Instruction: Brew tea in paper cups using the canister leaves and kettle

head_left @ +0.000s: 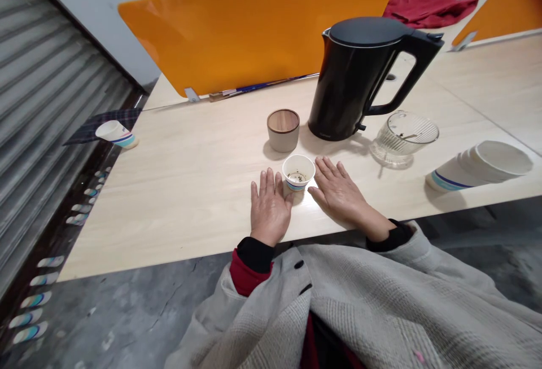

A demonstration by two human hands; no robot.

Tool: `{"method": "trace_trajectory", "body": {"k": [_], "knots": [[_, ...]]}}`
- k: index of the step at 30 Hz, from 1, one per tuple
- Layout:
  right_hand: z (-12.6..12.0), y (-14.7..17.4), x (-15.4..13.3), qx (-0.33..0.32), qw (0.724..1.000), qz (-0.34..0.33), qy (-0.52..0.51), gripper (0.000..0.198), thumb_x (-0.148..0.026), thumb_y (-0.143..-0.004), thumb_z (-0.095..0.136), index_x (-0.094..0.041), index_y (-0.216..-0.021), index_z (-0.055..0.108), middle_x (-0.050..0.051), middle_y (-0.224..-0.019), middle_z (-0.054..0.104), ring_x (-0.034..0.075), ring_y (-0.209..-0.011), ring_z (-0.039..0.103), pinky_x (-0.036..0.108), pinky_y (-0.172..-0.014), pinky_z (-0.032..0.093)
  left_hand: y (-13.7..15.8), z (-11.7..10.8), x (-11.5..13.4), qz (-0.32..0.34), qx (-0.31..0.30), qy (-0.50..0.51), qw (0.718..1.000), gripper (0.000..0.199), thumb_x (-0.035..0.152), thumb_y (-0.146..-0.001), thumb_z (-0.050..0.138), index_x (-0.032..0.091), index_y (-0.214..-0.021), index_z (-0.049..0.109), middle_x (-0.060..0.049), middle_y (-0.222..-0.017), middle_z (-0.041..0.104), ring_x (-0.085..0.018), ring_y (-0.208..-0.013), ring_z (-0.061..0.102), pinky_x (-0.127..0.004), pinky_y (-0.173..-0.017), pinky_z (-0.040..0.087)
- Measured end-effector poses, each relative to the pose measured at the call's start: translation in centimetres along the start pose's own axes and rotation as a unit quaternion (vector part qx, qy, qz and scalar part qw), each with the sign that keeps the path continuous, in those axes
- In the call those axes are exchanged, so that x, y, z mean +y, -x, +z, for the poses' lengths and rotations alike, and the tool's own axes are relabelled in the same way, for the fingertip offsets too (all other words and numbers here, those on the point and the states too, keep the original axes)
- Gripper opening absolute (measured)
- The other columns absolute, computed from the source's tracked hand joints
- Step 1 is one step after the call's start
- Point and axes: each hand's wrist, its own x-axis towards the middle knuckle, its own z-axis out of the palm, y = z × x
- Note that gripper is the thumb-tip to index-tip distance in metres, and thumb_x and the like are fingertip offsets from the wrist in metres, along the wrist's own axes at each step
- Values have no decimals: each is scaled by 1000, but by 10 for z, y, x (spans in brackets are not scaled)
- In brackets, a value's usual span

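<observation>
Both my hands lie flat on the pale wooden table (182, 188), palms down. A white paper cup (298, 170) with blue stripes stands upright between them, with dark bits at its bottom. My left hand (270, 206) rests just left of the cup, fingers stretched forward. On the other side, my right hand (339, 191) lies close to the cup's rim, fingers extended; neither hand grips anything. Behind the paper cup is a small grey cup with a brown inside (283, 131). A black electric kettle (351, 81) stands beyond my right hand, lid down.
To the right are a ribbed glass bowl (404, 137) with dark bits and a stack of paper cups (478, 168). One paper cup (116, 134) stands at the table's left edge. An orange divider (258, 30) runs along the back. Several paper cups line the floor by a shutter (55, 75).
</observation>
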Motion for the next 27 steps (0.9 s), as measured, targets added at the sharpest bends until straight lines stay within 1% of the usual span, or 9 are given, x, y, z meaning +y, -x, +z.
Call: {"method": "trace_trajectory", "body": {"k": [6, 10, 12, 14, 17, 19, 21, 24, 27], "knots": [[2, 1, 1, 11, 1000, -13, -3, 75, -49, -110, 35, -12, -175, 31, 16, -182, 24, 34, -171, 17, 61, -139, 17, 0, 2, 0, 0, 1, -9, 1000, 68, 46, -114, 36, 8, -171, 35, -21, -182, 23, -35, -172, 19, -61, -139, 21], [4, 2, 7, 30, 999, -25, -34, 78, -51, -110, 39, -10, -176, 27, 19, -182, 25, 35, -171, 18, 62, -139, 16, 0, 3, -1, -1, 4, -5, 1000, 69, 47, -115, 36, 8, -171, 35, -20, -182, 22, -35, -172, 18, -60, -140, 19], [5, 2, 10, 50, 995, -41, -74, 90, -59, -107, 47, -11, -178, 18, 22, -181, 26, 38, -171, 20, 64, -137, 19, 0, 4, -1, 0, 4, -2, 1000, 68, 47, -115, 36, 9, -171, 36, -19, -183, 21, -35, -172, 18, -60, -140, 19], [6, 1, 11, 74, 986, -47, -138, 109, -69, -100, 59, -14, -179, 9, 24, -180, 28, 40, -169, 26, 65, -135, 26, 0, 4, -2, 1, 7, 1, 1000, 67, 46, -114, 36, 10, -171, 37, -18, -183, 22, -35, -172, 18, -61, -140, 19], [4, -3, 4, 94, 961, -37, -258, 126, -76, -89, 72, -17, -179, 6, 24, -179, 30, 39, -166, 34, 60, -132, 35, 0, 2, -2, 4, 14, 6, 1000, 66, 45, -115, 35, 11, -170, 37, -20, -182, 24, -37, -172, 20, -63, -138, 21], [2, -9, -6, 100, 943, -28, -318, 128, -75, -85, 77, -15, -178, 12, 24, -178, 33, 37, -164, 37, 54, -132, 36, 0, 0, -2, 7, 15, 7, 1000, 66, 46, -115, 34, 10, -170, 37, -21, -181, 24, -38, -172, 20, -64, -138, 22], [-1, -15, -17, 109, 930, -16, -351, 125, -71, -82, 82, -14, -175, 21, 25, -176, 37, 37, -162, 40, 52, -131, 38, 0, -2, -1, 8, 9, 5, 1000, 66, 44, -115, 34, 8, -170, 37, -22, -181, 24, -38, -172, 20, -64, -138, 22], [-2, -22, -30, 140, 908, -10, -396, 103, -58, -81, 85, -18, -165, 42, 20, -166, 54, 37, -153, 52, 51, -125, 44, 0, -3, 0, 6, 1, 5, 1000, 66, 43, -115, 36, 8, -170, 37, -22, -181, 23, -37, -172, 19, -64, -138, 21], [-2, -24, -36, 167, 871, -7, -461, 76, -52, -76, 86, -21, -142, 62, 15, -140, 73, 35, -130, 68, 50, -113, 53, 0, -1, 0, 3, 11, 11, 1000, 66, 45, -114, 37, 10, -170, 37, -20, -181, 24, -36, -172, 20, -62, -139, 21]]}}
